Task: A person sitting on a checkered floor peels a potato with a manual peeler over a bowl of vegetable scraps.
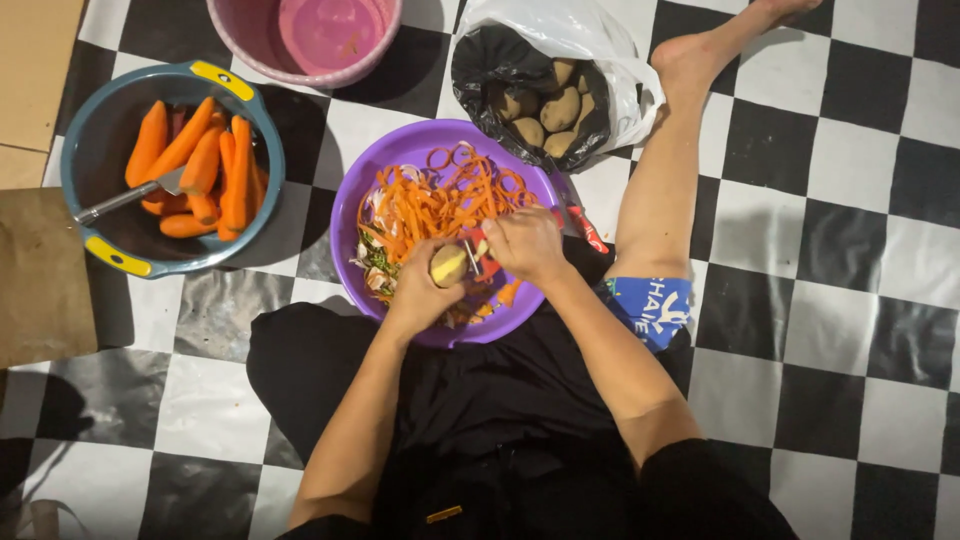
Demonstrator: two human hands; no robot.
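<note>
L hand [418,290]: fingers wrapped round a potato [448,265], held over the near half of the purple basin [352,200].
R hand [525,243]: closed on a peeler [473,252], red grip, metal blade end touching the potato's right side.
Potato: part-peeled, pale yellow flesh showing, smooth, roundish; rest hidden by L fingers.
Basin: round purple plastic, on the floor just in front of the person's lap; holds a heap of carrot peel [440,200], thin orange ribbons & curls, w/ some whitish & green scraps at the left rim.
Bag [548,95]: black liner inside white plastic, crumpled, mouth open, just past the basin's far-right rim; brown unpeeled potatoes inside.
Blue bowl [100,140]: round, yellow handles, off the basin's left side; peeled carrots [200,165] piled in it, smooth orange, plus a metal utensil [130,197], handle toward the left rim.
Pink tub [305,40]: far edge of view, a smaller pink bowl set in it.
Floor [800,300]: glossy black/white check sheet, wrinkled.
Leg [665,170]: bare, stretched out right of basin & bag.
</note>
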